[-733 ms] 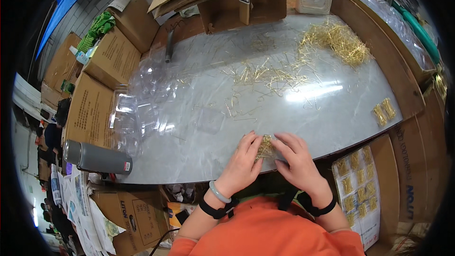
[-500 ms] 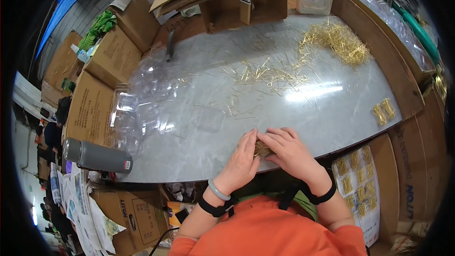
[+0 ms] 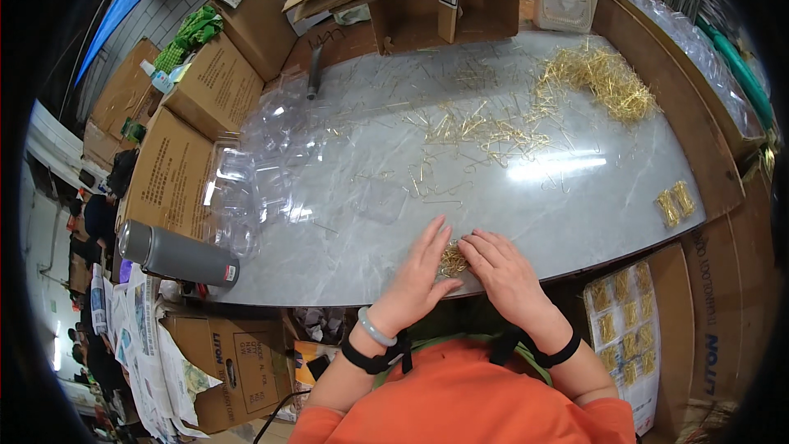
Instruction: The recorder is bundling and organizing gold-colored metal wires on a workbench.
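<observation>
At the table's near edge, a small bundle of gold wire hooks [image 3: 452, 260] lies between my two hands. My left hand [image 3: 413, 281] presses it from the left, fingers pointing forward and thumb along its near side. From the right, my right hand [image 3: 503, 273] holds the same bundle with bent fingertips. Part of the bundle is hidden by the fingers. Just beyond my hands, a few loose gold wire hooks [image 3: 442, 197] lie near a clear plastic box [image 3: 381, 200]. More scattered hooks [image 3: 485, 130] spread farther back, toward a large heap of hooks [image 3: 604, 82] at the far right.
Two gathered hook bundles [image 3: 675, 203] sit at the right edge. Clear plastic boxes [image 3: 255, 177] pile up at left, near a grey bottle [image 3: 181, 256]. Cardboard boxes [image 3: 168, 166], a cardboard shelf [image 3: 411, 20] and a white fan [image 3: 567, 2] border the table. Packed bundles [image 3: 625, 312] fill a tray below right.
My fingers have spread a little and drawn back from over the bundle, so more of it shows. The whole view has shifted slightly.
</observation>
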